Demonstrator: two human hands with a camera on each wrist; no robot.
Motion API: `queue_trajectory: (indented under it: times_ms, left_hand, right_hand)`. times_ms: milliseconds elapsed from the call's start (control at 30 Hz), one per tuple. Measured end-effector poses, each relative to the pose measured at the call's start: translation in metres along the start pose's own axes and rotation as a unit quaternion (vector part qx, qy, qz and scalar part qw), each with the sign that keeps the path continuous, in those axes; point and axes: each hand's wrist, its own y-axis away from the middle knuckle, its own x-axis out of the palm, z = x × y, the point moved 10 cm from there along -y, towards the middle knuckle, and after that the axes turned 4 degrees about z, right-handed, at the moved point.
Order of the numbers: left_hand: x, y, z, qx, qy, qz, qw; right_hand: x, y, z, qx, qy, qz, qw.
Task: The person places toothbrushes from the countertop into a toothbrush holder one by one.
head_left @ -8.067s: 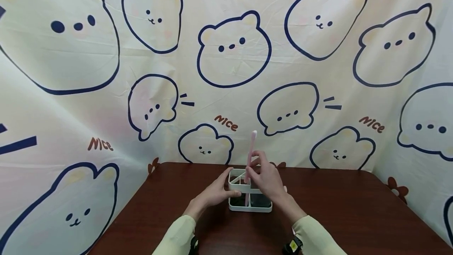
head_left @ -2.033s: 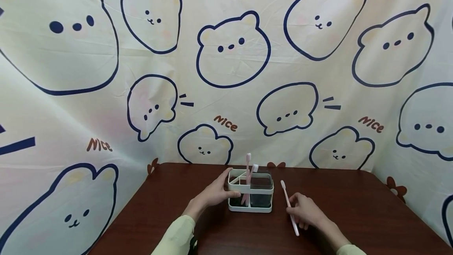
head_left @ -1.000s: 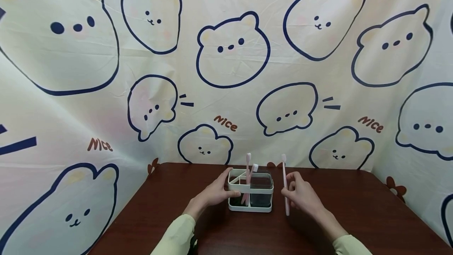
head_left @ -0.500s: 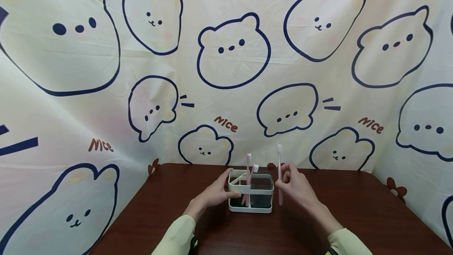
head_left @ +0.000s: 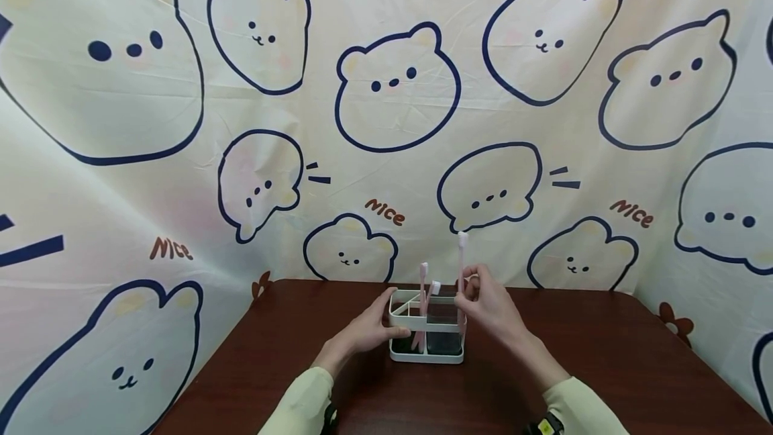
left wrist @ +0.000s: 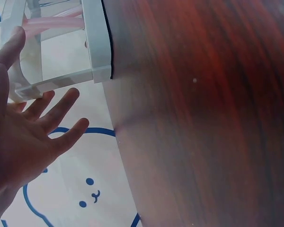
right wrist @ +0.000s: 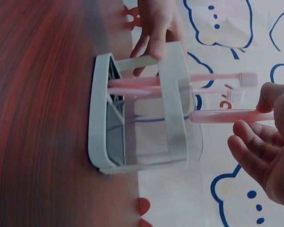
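A white toothbrush holder (head_left: 427, 357) with divided slots and a clear cup (head_left: 443, 343) stands on the table. My left hand (head_left: 365, 329) holds its left side, thumb over the front of the upper rim and fingers behind. Two pink toothbrushes (right wrist: 132, 86) lean in a slot of the holder, bristle heads up. In my right hand (head_left: 492, 307), thumb and fingers pinch a third pink toothbrush (head_left: 462, 242), upright with its head on top. The right wrist view shows this brush's handle end (right wrist: 195, 117) at the holder's top, close to the clear cup's mouth.
The dark brown wooden table (head_left: 290, 327) extends on both sides of the holder. A pale cloth (head_left: 386, 180) printed with bear faces hangs behind and at the sides. A dark strap (head_left: 546, 425) is on the right wrist.
My right hand picked the third toothbrush up from the table right of the holder, turned it upright and carried it left and up to the holder. The left hand has stayed put.
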Motion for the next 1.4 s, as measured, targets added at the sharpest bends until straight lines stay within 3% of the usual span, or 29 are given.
queue_trajectory:
  times_ms: [667, 1100, 1400]
  left_hand:
    - [0.0, 0.0, -0.001, 0.008, 0.002, 0.001, 1.0]
    - [0.0, 0.0, -0.001, 0.009, 0.0, 0.003, 1.0]
    - [0.0, -0.001, -0.001, 0.011, 0.001, 0.003, 0.9999]
  right_hand:
    - [0.031, -0.013, 0.041, -0.028, -0.076, 0.013, 0.997]
    - [0.043, -0.021, 0.041, -0.027, -0.014, -0.02, 0.999]
    - [0.051, -0.026, 0.032, -0.003, 0.018, -0.004, 1.0]
